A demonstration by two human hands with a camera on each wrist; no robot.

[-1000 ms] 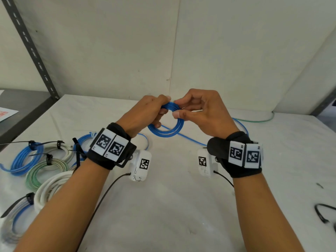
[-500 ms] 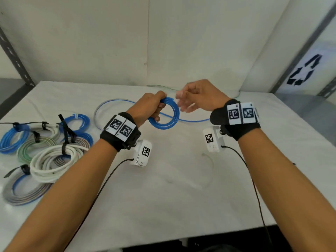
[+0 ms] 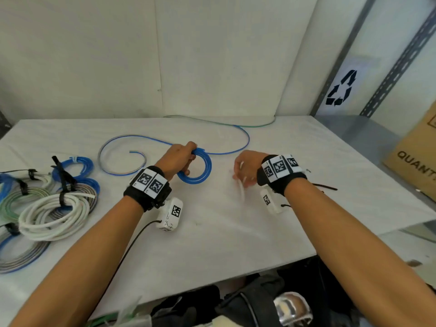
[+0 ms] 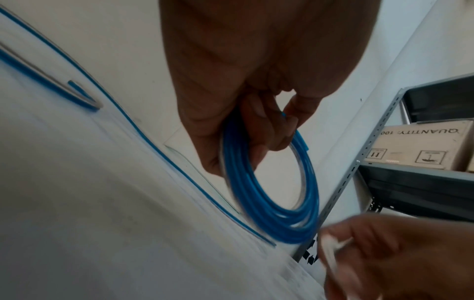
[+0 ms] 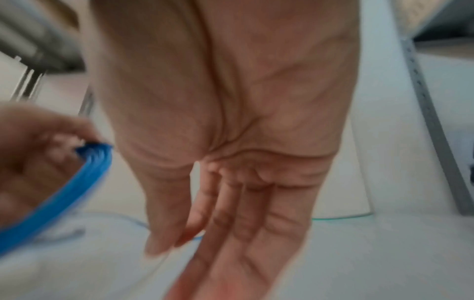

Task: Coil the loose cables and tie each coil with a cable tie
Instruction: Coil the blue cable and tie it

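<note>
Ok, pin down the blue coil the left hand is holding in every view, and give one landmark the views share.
Head: blue coil just left of centre, gripped by the left hand.
Left wrist: centre, hanging below the fingers.
Right wrist: left edge, a blurred arc.
Shared landmark: the perforated grey shelf upright, on the right in each.

Both forearms reach forward, wrists banded. The left hand [image 3: 178, 159] has its fingers curled in a closed grip. The right hand [image 3: 245, 168] is blurred, its fingers [image 5: 238, 213] straight and together.
</note>
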